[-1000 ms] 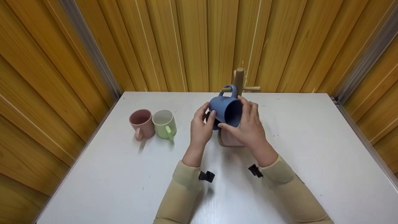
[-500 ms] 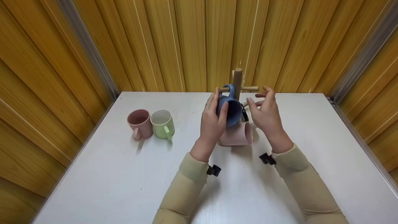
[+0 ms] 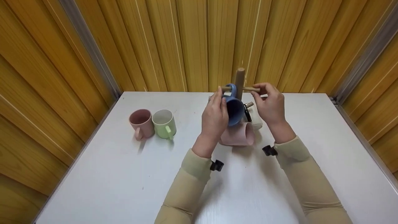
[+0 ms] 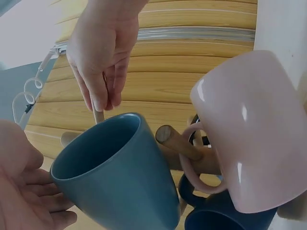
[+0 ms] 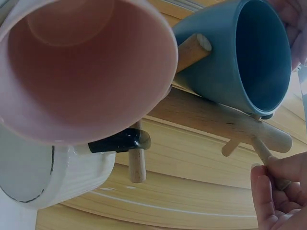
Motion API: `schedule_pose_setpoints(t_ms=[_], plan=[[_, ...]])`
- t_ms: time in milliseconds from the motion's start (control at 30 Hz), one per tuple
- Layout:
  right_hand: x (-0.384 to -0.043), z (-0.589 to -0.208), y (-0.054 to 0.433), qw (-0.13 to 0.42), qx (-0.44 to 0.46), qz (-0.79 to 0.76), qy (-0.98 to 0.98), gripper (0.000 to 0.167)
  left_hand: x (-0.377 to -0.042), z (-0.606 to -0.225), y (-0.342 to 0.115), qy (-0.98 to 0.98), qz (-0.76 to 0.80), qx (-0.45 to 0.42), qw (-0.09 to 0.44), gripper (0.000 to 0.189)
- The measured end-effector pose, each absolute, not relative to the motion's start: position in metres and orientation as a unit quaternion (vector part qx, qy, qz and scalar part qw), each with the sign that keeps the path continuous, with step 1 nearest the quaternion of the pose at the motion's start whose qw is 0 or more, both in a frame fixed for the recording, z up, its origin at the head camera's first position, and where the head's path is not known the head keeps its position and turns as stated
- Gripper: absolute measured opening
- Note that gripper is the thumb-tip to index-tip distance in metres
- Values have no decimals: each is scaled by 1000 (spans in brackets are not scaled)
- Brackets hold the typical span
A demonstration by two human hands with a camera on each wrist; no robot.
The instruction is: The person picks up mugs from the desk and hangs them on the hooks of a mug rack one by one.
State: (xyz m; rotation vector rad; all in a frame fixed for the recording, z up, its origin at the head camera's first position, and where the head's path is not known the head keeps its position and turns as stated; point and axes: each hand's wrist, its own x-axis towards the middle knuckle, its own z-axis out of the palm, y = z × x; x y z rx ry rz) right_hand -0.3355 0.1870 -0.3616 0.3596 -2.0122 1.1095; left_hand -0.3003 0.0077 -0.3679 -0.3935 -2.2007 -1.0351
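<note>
A blue mug hangs by its handle from an upper peg of a wooden mug tree, its mouth turned towards the right front. My left hand lies against the mug's left side with fingers extended; the left wrist view shows those fingers beside its rim. With thumb and fingertips, my right hand pinches the end of the opposite upper peg. Below hangs a pale pink mug. A white mug with a black handle hangs at the right, partly covered.
On the white table, a dusky pink mug and a light green mug stand upright at the left. A dark blue mug appears low in the left wrist view. Wood-patterned walls enclose the table.
My right hand has let go of the blue mug and moved right to pinch the opposite peg. My left hand has shifted right along the mug, which has turned slightly and hangs closer to the post.
</note>
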Motion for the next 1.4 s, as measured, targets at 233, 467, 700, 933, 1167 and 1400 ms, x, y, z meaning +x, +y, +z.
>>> schedule_pose_setpoints(t_ms=[233, 467, 700, 933, 1167, 1400], plan=[[-336, -370, 189, 411, 163, 475, -761, 16, -320, -352, 2, -862, -390, -134, 295, 39], [-330, -376, 180, 436, 223, 450, -747, 16, -351, -339, -1, -885, -389, -121, 227, 37], [-330, -375, 162, 461, 260, 413, -741, 25, -375, -330, 2, -900, -372, -125, 189, 37], [-338, -380, 156, 443, 301, 428, -728, 20, -387, -337, 1, -886, -391, -147, 202, 35], [-343, -382, 158, 450, 297, 441, -718, 22, -389, -344, -4, -879, -392, -168, 213, 36], [-346, -383, 156, 458, 297, 442, -712, 23, -377, -365, -26, -837, -443, -146, 285, 38]])
